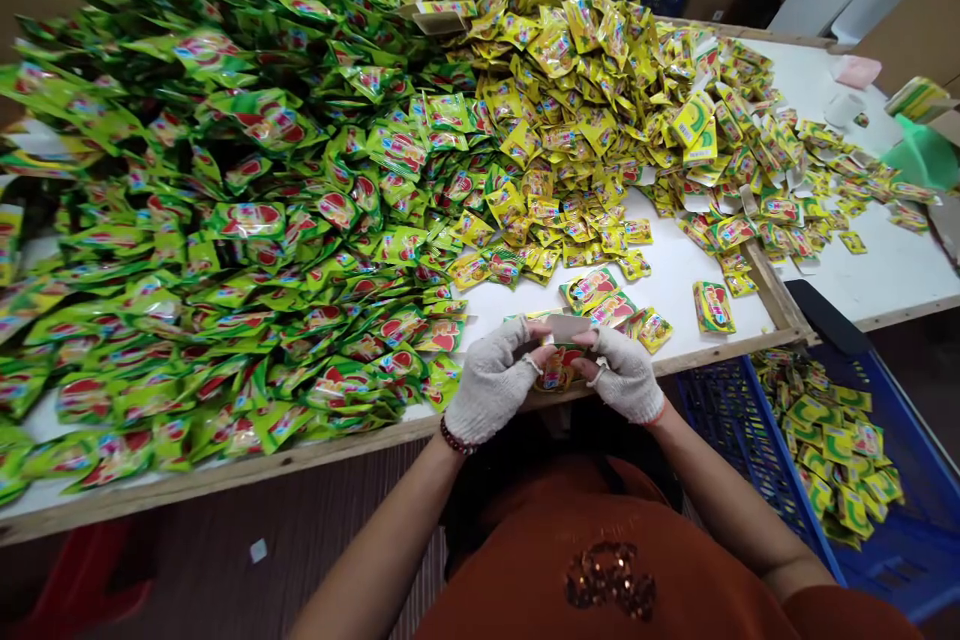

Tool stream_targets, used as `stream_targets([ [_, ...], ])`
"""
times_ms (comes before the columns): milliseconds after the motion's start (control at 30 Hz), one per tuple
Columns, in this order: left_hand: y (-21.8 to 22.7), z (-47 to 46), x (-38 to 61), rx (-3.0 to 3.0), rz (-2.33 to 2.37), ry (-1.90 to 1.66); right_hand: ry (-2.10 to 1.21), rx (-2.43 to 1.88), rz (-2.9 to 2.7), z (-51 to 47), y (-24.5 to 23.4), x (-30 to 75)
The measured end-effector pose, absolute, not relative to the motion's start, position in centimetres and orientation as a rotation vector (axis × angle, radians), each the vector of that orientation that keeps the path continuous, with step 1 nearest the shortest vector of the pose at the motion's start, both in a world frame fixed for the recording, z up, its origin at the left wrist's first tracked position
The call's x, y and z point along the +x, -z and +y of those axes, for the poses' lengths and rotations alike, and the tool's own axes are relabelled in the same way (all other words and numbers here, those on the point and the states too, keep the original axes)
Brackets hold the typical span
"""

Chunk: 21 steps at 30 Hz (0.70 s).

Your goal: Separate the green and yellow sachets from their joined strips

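Pinching a packet (pixel 559 367) between both gloved hands, left hand (pixel 491 383) and right hand (pixel 625 375), it's held at the surface (pixel 675 270) edge, green pile (pixel 225 220) alongside.

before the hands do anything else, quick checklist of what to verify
1. Left hand gripping the small packet stack: ok.
2. Right hand on the same stack: ok.
3. Both gloves on: ok.
4. Number of packets in the stack: cannot tell.
5. Loose packets lying on the table just beyond the hands: ok.
6. Blue crate at the right, already holding packets: ok.
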<state>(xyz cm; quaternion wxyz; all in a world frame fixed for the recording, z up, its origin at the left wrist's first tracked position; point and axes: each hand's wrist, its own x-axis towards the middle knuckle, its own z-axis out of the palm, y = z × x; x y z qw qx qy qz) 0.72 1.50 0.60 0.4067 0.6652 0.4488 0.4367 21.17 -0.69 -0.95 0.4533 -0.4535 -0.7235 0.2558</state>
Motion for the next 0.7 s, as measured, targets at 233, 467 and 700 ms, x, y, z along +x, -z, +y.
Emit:
stream_targets([
  [233,-0.6,1.5,-0.2,1.621,1.109,-1.105,-1.0,-1.146,-1.534,0.4,-0.3,19.4],
  [467,-0.2,1.0,-1.0,1.626,1.128,-1.153,-0.781,-1.054,-1.839,1.1,-1.4,18.7],
  [700,-3.2,0.7,-1.4,1.699,1.157,-1.015,-0.932,-1.138,-1.863,1.0,-3.5,18.9],
])
